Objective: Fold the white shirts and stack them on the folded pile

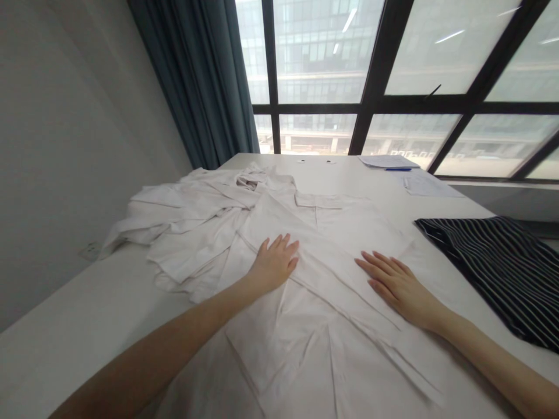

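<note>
from the head view, one view only: a creased white cotton garment (325, 256) spread on a long white table (100, 291), with sleeves and cloth bunched in a heap toward the far left side, and a long flap lying across the middle. the left hand (275, 265) flat on the white cloth, fingers (283, 247) a little spread, palm down, nothing pinched or closed in the fist. the right hand (395, 285) also open and flat on the same cloth, fingers pointing to the left, no fold held (only resting contact, as far as visible). the two hands well apart, the garment between and under them. to the right, a dark navy cloth with thin white stripes (498, 273), near the table edge. at the far end, white paper sheets (388, 162) and a slim blue pen (398, 169). behind, a large window with black frames (323, 58) and a dark teal curtain (196, 75).
</note>
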Available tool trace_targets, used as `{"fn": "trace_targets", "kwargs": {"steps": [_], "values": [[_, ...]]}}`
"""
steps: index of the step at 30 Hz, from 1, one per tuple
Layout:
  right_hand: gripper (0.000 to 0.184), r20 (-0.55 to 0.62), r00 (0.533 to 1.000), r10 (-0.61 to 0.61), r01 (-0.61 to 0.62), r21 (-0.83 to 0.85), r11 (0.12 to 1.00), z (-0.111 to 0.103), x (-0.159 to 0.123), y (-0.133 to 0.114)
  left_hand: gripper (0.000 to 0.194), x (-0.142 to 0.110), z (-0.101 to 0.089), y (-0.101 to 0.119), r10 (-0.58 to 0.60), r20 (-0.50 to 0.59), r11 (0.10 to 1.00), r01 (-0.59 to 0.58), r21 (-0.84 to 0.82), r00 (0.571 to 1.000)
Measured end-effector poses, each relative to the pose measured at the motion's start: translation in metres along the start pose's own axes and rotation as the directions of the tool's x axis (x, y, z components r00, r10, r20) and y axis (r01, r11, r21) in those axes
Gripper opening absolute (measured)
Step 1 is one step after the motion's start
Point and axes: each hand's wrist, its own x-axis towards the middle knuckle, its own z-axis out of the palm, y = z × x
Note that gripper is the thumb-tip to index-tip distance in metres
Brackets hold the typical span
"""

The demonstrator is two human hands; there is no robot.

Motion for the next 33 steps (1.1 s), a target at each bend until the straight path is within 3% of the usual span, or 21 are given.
{"fn": "trace_targets", "kwargs": {"steps": [2, 6, 15, 20, 26, 30, 33], "values": [[0.05, -0.001, 1.0, 0.004, -0.004, 0.002, 1.0, 0.0, 0.0, 0.001, 0.049, -0.015, 0.0, 0.016, 0.092, -0.022, 0.994, -0.093, -0.048, 0.995], [0.05, 0.004, 1.0, 0.005, -0.005, 0.004, 1.0, 0.0, 0.0, 0.001, 0.048, -0.028, -0.002, 0.024, 0.13, -0.049, 0.985, -0.135, -0.104, 0.99], [0.049, -0.013, 1.0, 0.007, -0.006, 0.062, 0.998, -0.004, -0.002, 0.005, 0.046, -0.023, -0.009, -0.004, 0.225, 0.03, 0.957, -0.215, -0.197, 0.974], [0.05, -0.052, 0.997, 0.053, -0.05, 0.06, 0.997, 0.0, -0.005, 0.027, 0.048, -0.013, -0.004, -0.039, 0.059, 0.068, 0.992, -0.051, -0.113, 0.996], [0.054, -0.105, 0.99, 0.089, -0.081, 0.077, 0.994, 0.007, -0.007, 0.055, 0.049, -0.006, 0.003, -0.076, -0.136, -0.006, 0.991, 0.136, -0.01, 0.991], [0.053, -0.102, 0.989, 0.104, -0.085, 0.179, 0.98, 0.002, -0.005, 0.059, 0.048, -0.002, 0.007, -0.089, -0.276, -0.091, 0.954, 0.262, -0.142, 0.957], [0.048, -0.11, 0.974, 0.197, -0.151, 0.334, 0.93, -0.004, 0.0, 0.064, 0.047, 0.004, 0.006, -0.096, -0.39, -0.129, 0.861, 0.312, -0.401, 0.912]]}}
